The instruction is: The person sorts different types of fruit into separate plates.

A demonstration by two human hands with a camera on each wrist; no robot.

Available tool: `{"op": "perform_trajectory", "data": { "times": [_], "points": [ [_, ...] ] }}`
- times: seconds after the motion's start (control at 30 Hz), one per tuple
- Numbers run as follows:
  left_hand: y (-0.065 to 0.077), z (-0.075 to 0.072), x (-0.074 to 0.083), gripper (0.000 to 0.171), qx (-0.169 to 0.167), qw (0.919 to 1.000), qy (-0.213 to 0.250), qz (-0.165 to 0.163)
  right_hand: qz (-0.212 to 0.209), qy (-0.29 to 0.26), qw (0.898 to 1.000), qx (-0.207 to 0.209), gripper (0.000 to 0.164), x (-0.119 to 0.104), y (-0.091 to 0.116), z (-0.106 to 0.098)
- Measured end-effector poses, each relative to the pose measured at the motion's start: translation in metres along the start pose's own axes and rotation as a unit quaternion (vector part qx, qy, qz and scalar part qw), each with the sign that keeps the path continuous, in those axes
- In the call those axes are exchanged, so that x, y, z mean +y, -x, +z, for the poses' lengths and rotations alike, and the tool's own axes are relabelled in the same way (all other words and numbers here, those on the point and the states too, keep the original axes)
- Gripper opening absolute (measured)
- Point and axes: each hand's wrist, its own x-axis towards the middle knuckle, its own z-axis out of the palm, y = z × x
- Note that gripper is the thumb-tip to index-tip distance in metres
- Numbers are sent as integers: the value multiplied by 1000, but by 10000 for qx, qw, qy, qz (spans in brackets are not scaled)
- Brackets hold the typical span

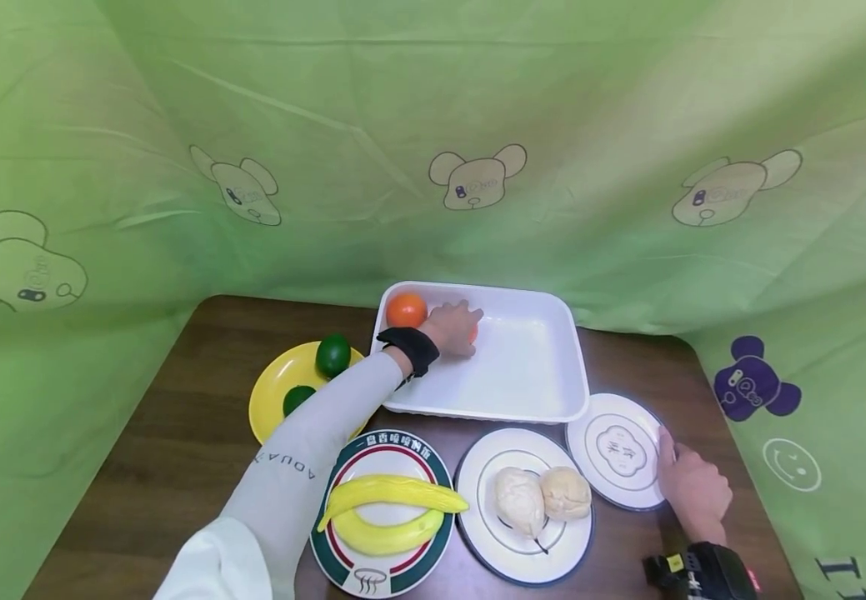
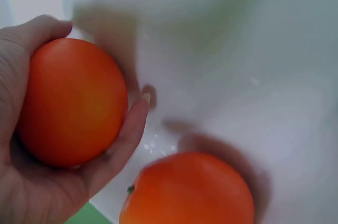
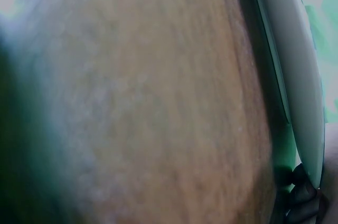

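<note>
My left hand (image 1: pixel 453 327) reaches into the white tray (image 1: pixel 530 400) and grips an orange (image 2: pixel 74 102), its thumb and fingers curled round the sides. Beside it in the tray sits a second orange (image 1: pixel 406 310), with a small green stem showing in the left wrist view. At the right, my right hand (image 1: pixel 695 492) pinches the edge of a white plate (image 1: pixel 605 417) with a printed centre. The thumb lies over the rim, and dark, shadowed fingers (image 3: pixel 303 197) show beneath it in the right wrist view. Nothing lies on this plate.
A yellow plate (image 1: pixel 267 400) with two green fruits, partly behind my left arm, stands left. In front are a green-rimmed plate (image 1: pixel 433 562) with two bananas (image 1: pixel 391 493) and a white plate (image 1: pixel 500 450) with two pale round items (image 1: pixel 518 500). A green curtain (image 1: pixel 357 100) hangs behind.
</note>
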Motion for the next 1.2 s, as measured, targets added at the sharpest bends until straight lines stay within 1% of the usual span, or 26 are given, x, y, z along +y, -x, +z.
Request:
{"op": "perform_trajectory", "data": {
  "times": [0.07,0.17,0.27,0.33,0.4,0.5,0.63,0.73,0.8,0.87,0.97,1.07,1.1,1.2],
  "points": [
    [0,1,0,64,9,10000,-5,3,-29,-23,10000,17,103,-1,0,0],
    [-1,5,-4,54,48,10000,17,-8,-71,-46,10000,-10,103,-4,-1,2],
    [0,8,-6,45,207,9995,233,34,-122,-85,9999,-55,103,-8,-1,3],
    [0,6,-3,45,409,9983,390,153,-144,-106,9998,-36,102,-10,-2,3],
    [0,-2,8,47,593,9965,492,317,-145,-99,9998,-15,102,-10,-3,2],
    [0,-20,34,51,916,9920,495,713,-106,-45,9999,5,102,-9,-2,-1],
    [-2,-46,80,56,1240,9832,504,1238,-96,-40,9999,65,102,-8,-1,-3],
    [-3,-59,117,58,1303,9763,615,1616,-153,-69,9998,122,100,-9,-1,-2],
    [-4,-63,142,58,1215,9734,564,1857,-171,-69,9997,133,100,-9,-1,0],
    [-6,-62,166,60,1054,9714,395,2093,-189,-52,9997,161,100,-9,-1,2],
    [-10,-52,199,67,706,9702,-79,2316,-231,-36,9994,273,98,-9,-2,4],
    [-14,-36,226,74,357,9686,-389,2431,-297,-20,9988,396,93,-9,-3,3],
    [-15,-29,234,75,219,9692,-446,2411,-325,-10,9986,413,90,-8,-3,3],
    [-17,-8,255,77,-201,9690,-562,2397,-448,51,9985,320,74,-4,-1,1]
  ]
}}
